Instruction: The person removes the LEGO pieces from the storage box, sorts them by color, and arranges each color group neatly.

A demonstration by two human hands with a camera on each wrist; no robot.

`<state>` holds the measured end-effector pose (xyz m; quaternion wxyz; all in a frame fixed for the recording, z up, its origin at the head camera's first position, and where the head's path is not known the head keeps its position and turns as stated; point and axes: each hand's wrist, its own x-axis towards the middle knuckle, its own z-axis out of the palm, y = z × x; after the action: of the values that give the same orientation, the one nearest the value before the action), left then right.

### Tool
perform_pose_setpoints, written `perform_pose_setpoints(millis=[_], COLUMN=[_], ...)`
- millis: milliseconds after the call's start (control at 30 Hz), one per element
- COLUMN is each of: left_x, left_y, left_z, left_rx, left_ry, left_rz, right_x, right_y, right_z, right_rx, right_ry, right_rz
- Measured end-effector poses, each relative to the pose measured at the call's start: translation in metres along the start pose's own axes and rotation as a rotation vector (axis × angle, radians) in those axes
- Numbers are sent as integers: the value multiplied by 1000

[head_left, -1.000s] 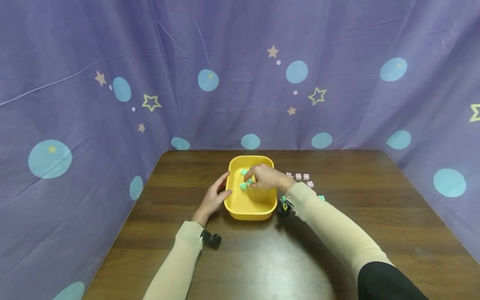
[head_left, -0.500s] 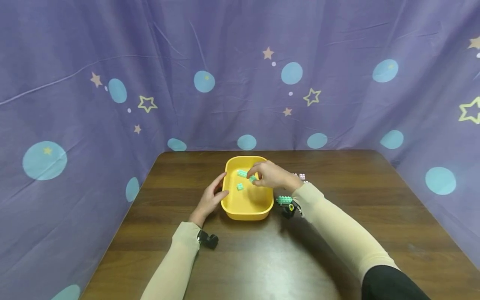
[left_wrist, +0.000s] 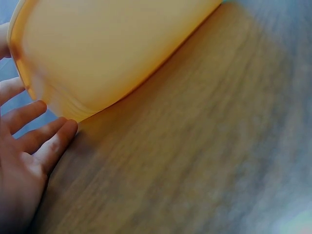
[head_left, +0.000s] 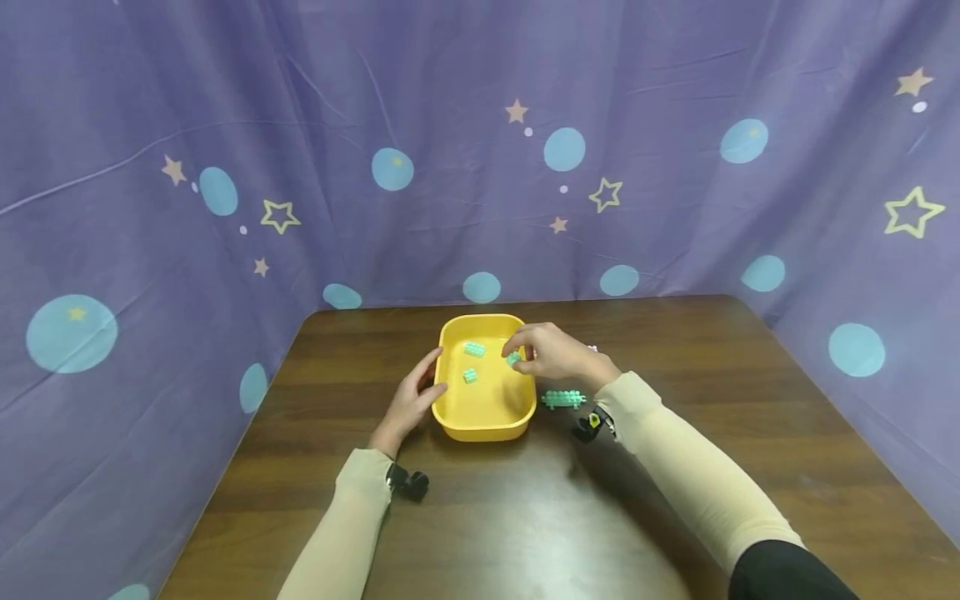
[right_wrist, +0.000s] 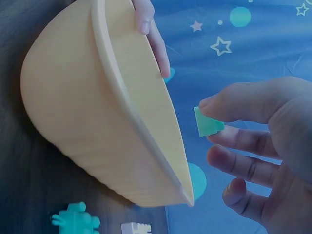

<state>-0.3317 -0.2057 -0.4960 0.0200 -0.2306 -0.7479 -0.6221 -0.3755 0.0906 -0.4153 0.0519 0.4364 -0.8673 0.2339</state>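
Note:
My right hand (head_left: 551,352) pinches a small green toy building brick (right_wrist: 205,123) between thumb and index finger, above the right rim of a yellow bin (head_left: 486,433). The other fingers of that hand are loosely bent. Inside the bin lie a longer green brick (head_left: 474,349) and a small green brick (head_left: 470,376). On the bin's left side rests my left hand (head_left: 407,408), its spread fingers (left_wrist: 61,141) touching the outer wall. Just right of the bin, a green studded assembly of bricks (head_left: 563,399) sits on the table.
Pale pink bricks (right_wrist: 135,228) lie on the brown wooden table (head_left: 480,517), mostly hidden behind my right hand and forearm. A purple curtain (head_left: 450,167) with stars and dots hangs behind the table and along its sides.
My right hand has risen with the pinched green brick and moved right, from over the bin's middle to its right rim. My left hand stays at the bin. The head view has turned slightly right.

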Motion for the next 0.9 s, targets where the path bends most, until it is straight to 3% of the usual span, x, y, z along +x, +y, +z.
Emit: perform_pose_setpoints(millis=[533, 800, 900], left_x=[1, 2, 4], left_y=[2, 0, -10], left_z=[1, 1, 1], left_rx=[3, 24, 30], left_ry=[-8, -4, 5], left_rz=[26, 34, 44], right_x=[-43, -58, -62], right_y=[11, 18, 20], right_z=[-4, 5, 10], right_rx=[55, 49, 44], right_ry=[51, 47, 44], right_rz=[91, 110, 91])
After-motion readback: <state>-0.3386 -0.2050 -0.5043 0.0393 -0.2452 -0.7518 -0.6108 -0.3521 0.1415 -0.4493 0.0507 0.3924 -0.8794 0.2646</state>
